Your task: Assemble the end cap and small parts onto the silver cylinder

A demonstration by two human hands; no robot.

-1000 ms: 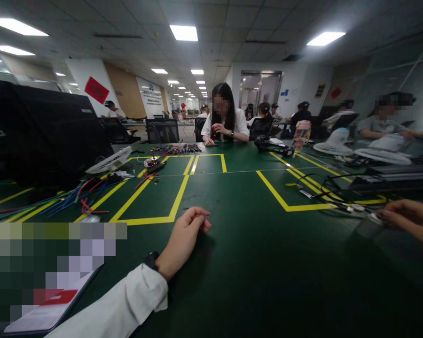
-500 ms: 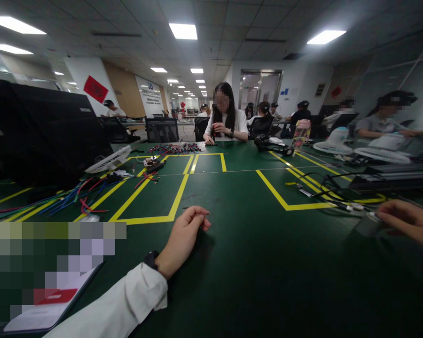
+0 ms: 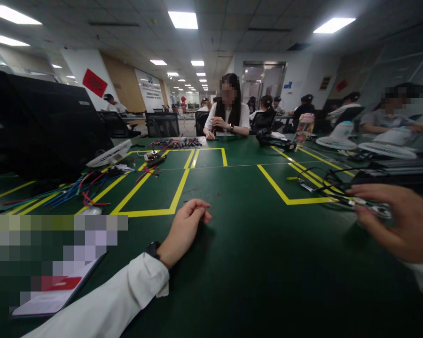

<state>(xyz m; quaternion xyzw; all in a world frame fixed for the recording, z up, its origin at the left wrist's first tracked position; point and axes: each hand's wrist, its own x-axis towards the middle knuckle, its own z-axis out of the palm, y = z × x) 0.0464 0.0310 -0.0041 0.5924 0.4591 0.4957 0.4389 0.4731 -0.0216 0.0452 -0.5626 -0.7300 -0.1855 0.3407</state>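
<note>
My left hand (image 3: pixel 185 230) rests on the green table mat (image 3: pixel 254 263), fingers curled in and thumb against the forefinger, with nothing visible in them. A black watch sits at its wrist under a white sleeve. At the right, my right hand (image 3: pixel 398 223) is lifted off the mat and blurred. Its thumb and fingers close round a small pale object (image 3: pixel 379 210) that I cannot make out. Black cables (image 3: pixel 324 180) lie just behind that hand.
Yellow tape boxes (image 3: pixel 176 195) mark the mat. Loose blue and red wires (image 3: pixel 66 192) and a white fan grille (image 3: pixel 109 155) lie at the left by a black case (image 3: pixel 38 126). A booklet (image 3: pixel 52 293) lies at the near left. A person (image 3: pixel 228 112) sits opposite; others work at the right.
My right hand has risen and come nearer with the small object. The view has tilted a little downward. My left hand has stayed in place.
</note>
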